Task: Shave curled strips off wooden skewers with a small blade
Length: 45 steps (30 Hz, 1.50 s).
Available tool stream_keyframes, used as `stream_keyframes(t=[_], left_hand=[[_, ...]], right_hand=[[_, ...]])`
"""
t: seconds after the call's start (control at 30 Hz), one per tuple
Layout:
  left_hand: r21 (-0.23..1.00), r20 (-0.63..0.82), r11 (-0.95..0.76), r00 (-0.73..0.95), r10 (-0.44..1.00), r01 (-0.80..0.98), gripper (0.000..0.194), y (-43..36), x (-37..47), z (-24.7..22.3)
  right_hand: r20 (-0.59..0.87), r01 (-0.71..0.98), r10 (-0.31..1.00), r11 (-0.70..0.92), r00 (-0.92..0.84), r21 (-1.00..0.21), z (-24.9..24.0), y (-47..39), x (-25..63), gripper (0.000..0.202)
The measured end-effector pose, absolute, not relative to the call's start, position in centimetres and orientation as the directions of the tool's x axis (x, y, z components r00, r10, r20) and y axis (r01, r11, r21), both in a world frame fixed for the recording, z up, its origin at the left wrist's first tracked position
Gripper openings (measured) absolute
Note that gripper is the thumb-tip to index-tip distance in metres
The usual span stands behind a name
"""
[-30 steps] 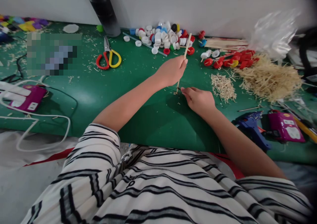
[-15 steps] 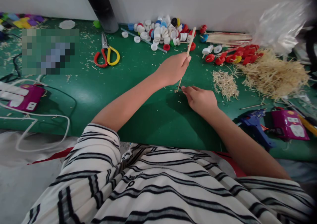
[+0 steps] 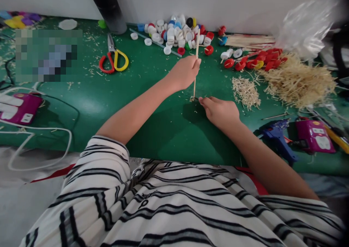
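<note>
At the far left a purple power strip [image 3: 20,108] lies on the green surface [image 3: 152,130], with a white cable [image 3: 40,145] looping out from it toward the near edge. Further back, red-and-yellow scissors [image 3: 113,59] lie flat, and a dark cylinder [image 3: 107,8] stands against the wall behind them. To their right a heap of bottle caps [image 3: 177,34], mostly white with some red and blue, sits at the back of the surface.

In the middle, the left hand [image 3: 184,72] has its fingers pinched closed around a thin wooden stick [image 3: 196,45], gripping it about halfway up. The stick stands nearly upright, its lower end down on the surface and its upper end in front of the cap heap. Just beside that lower end, the right hand [image 3: 219,110] rests low on the surface with fingers curled and its fingertips [image 3: 201,100] at the foot of the stick; something small may be pinched there, but it is too tiny to make out.

Right of the hands lies a small pile of short wood splinters [image 3: 245,92], then a larger heap of straw-like shavings [image 3: 298,81]. Behind these run a row of red caps [image 3: 256,63] and a bundle of long sticks [image 3: 249,41], with a crumpled clear plastic bag [image 3: 308,27] further right. Near the front edge lie a blue glue gun [image 3: 278,136] and a second purple power strip [image 3: 315,136].
</note>
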<state>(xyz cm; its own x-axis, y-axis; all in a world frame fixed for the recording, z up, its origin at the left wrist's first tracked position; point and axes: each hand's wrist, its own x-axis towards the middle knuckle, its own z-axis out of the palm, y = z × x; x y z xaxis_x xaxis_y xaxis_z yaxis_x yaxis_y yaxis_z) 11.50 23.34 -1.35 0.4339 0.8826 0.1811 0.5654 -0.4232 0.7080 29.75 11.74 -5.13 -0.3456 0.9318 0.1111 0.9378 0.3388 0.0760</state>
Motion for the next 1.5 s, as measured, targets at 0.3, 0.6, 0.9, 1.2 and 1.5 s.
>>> stream_keyframes(t=[0.3, 0.6, 0.9, 1.2, 1.5], left_hand=[[0.665, 0.194, -0.461, 0.46, 0.866, 0.588, 0.039, 21.7, 11.8, 0.0], [0.691, 0.164, -0.422, 0.441, 0.883, 0.587, 0.041, 21.9, 11.6, -0.2], [0.685, 0.138, -0.416, 0.455, 0.88, 0.597, 0.042, 21.7, 11.5, 0.1], [0.692, 0.149, -0.434, 0.475, 0.867, 0.576, 0.035, 21.6, 11.4, 0.4], [0.665, 0.14, -0.445, 0.485, 0.863, 0.599, 0.03, 21.4, 11.6, 0.6]], right_hand=[[0.206, 0.941, 0.918, 0.328, -0.338, 0.079, -5.6, 12.7, 29.9, 0.045], [0.157, 0.93, 0.917, 0.361, -0.367, 0.064, -5.2, 12.9, 29.8, 0.045], [0.138, 0.927, 0.917, 0.371, -0.374, 0.05, -5.2, 12.1, 30.6, 0.04], [0.222, 0.936, 0.937, 0.309, -0.269, -0.168, -4.6, 12.9, 30.3, 0.036], [0.271, 0.905, 0.916, 0.358, -0.295, -0.228, -4.7, 14.5, 30.1, 0.033]])
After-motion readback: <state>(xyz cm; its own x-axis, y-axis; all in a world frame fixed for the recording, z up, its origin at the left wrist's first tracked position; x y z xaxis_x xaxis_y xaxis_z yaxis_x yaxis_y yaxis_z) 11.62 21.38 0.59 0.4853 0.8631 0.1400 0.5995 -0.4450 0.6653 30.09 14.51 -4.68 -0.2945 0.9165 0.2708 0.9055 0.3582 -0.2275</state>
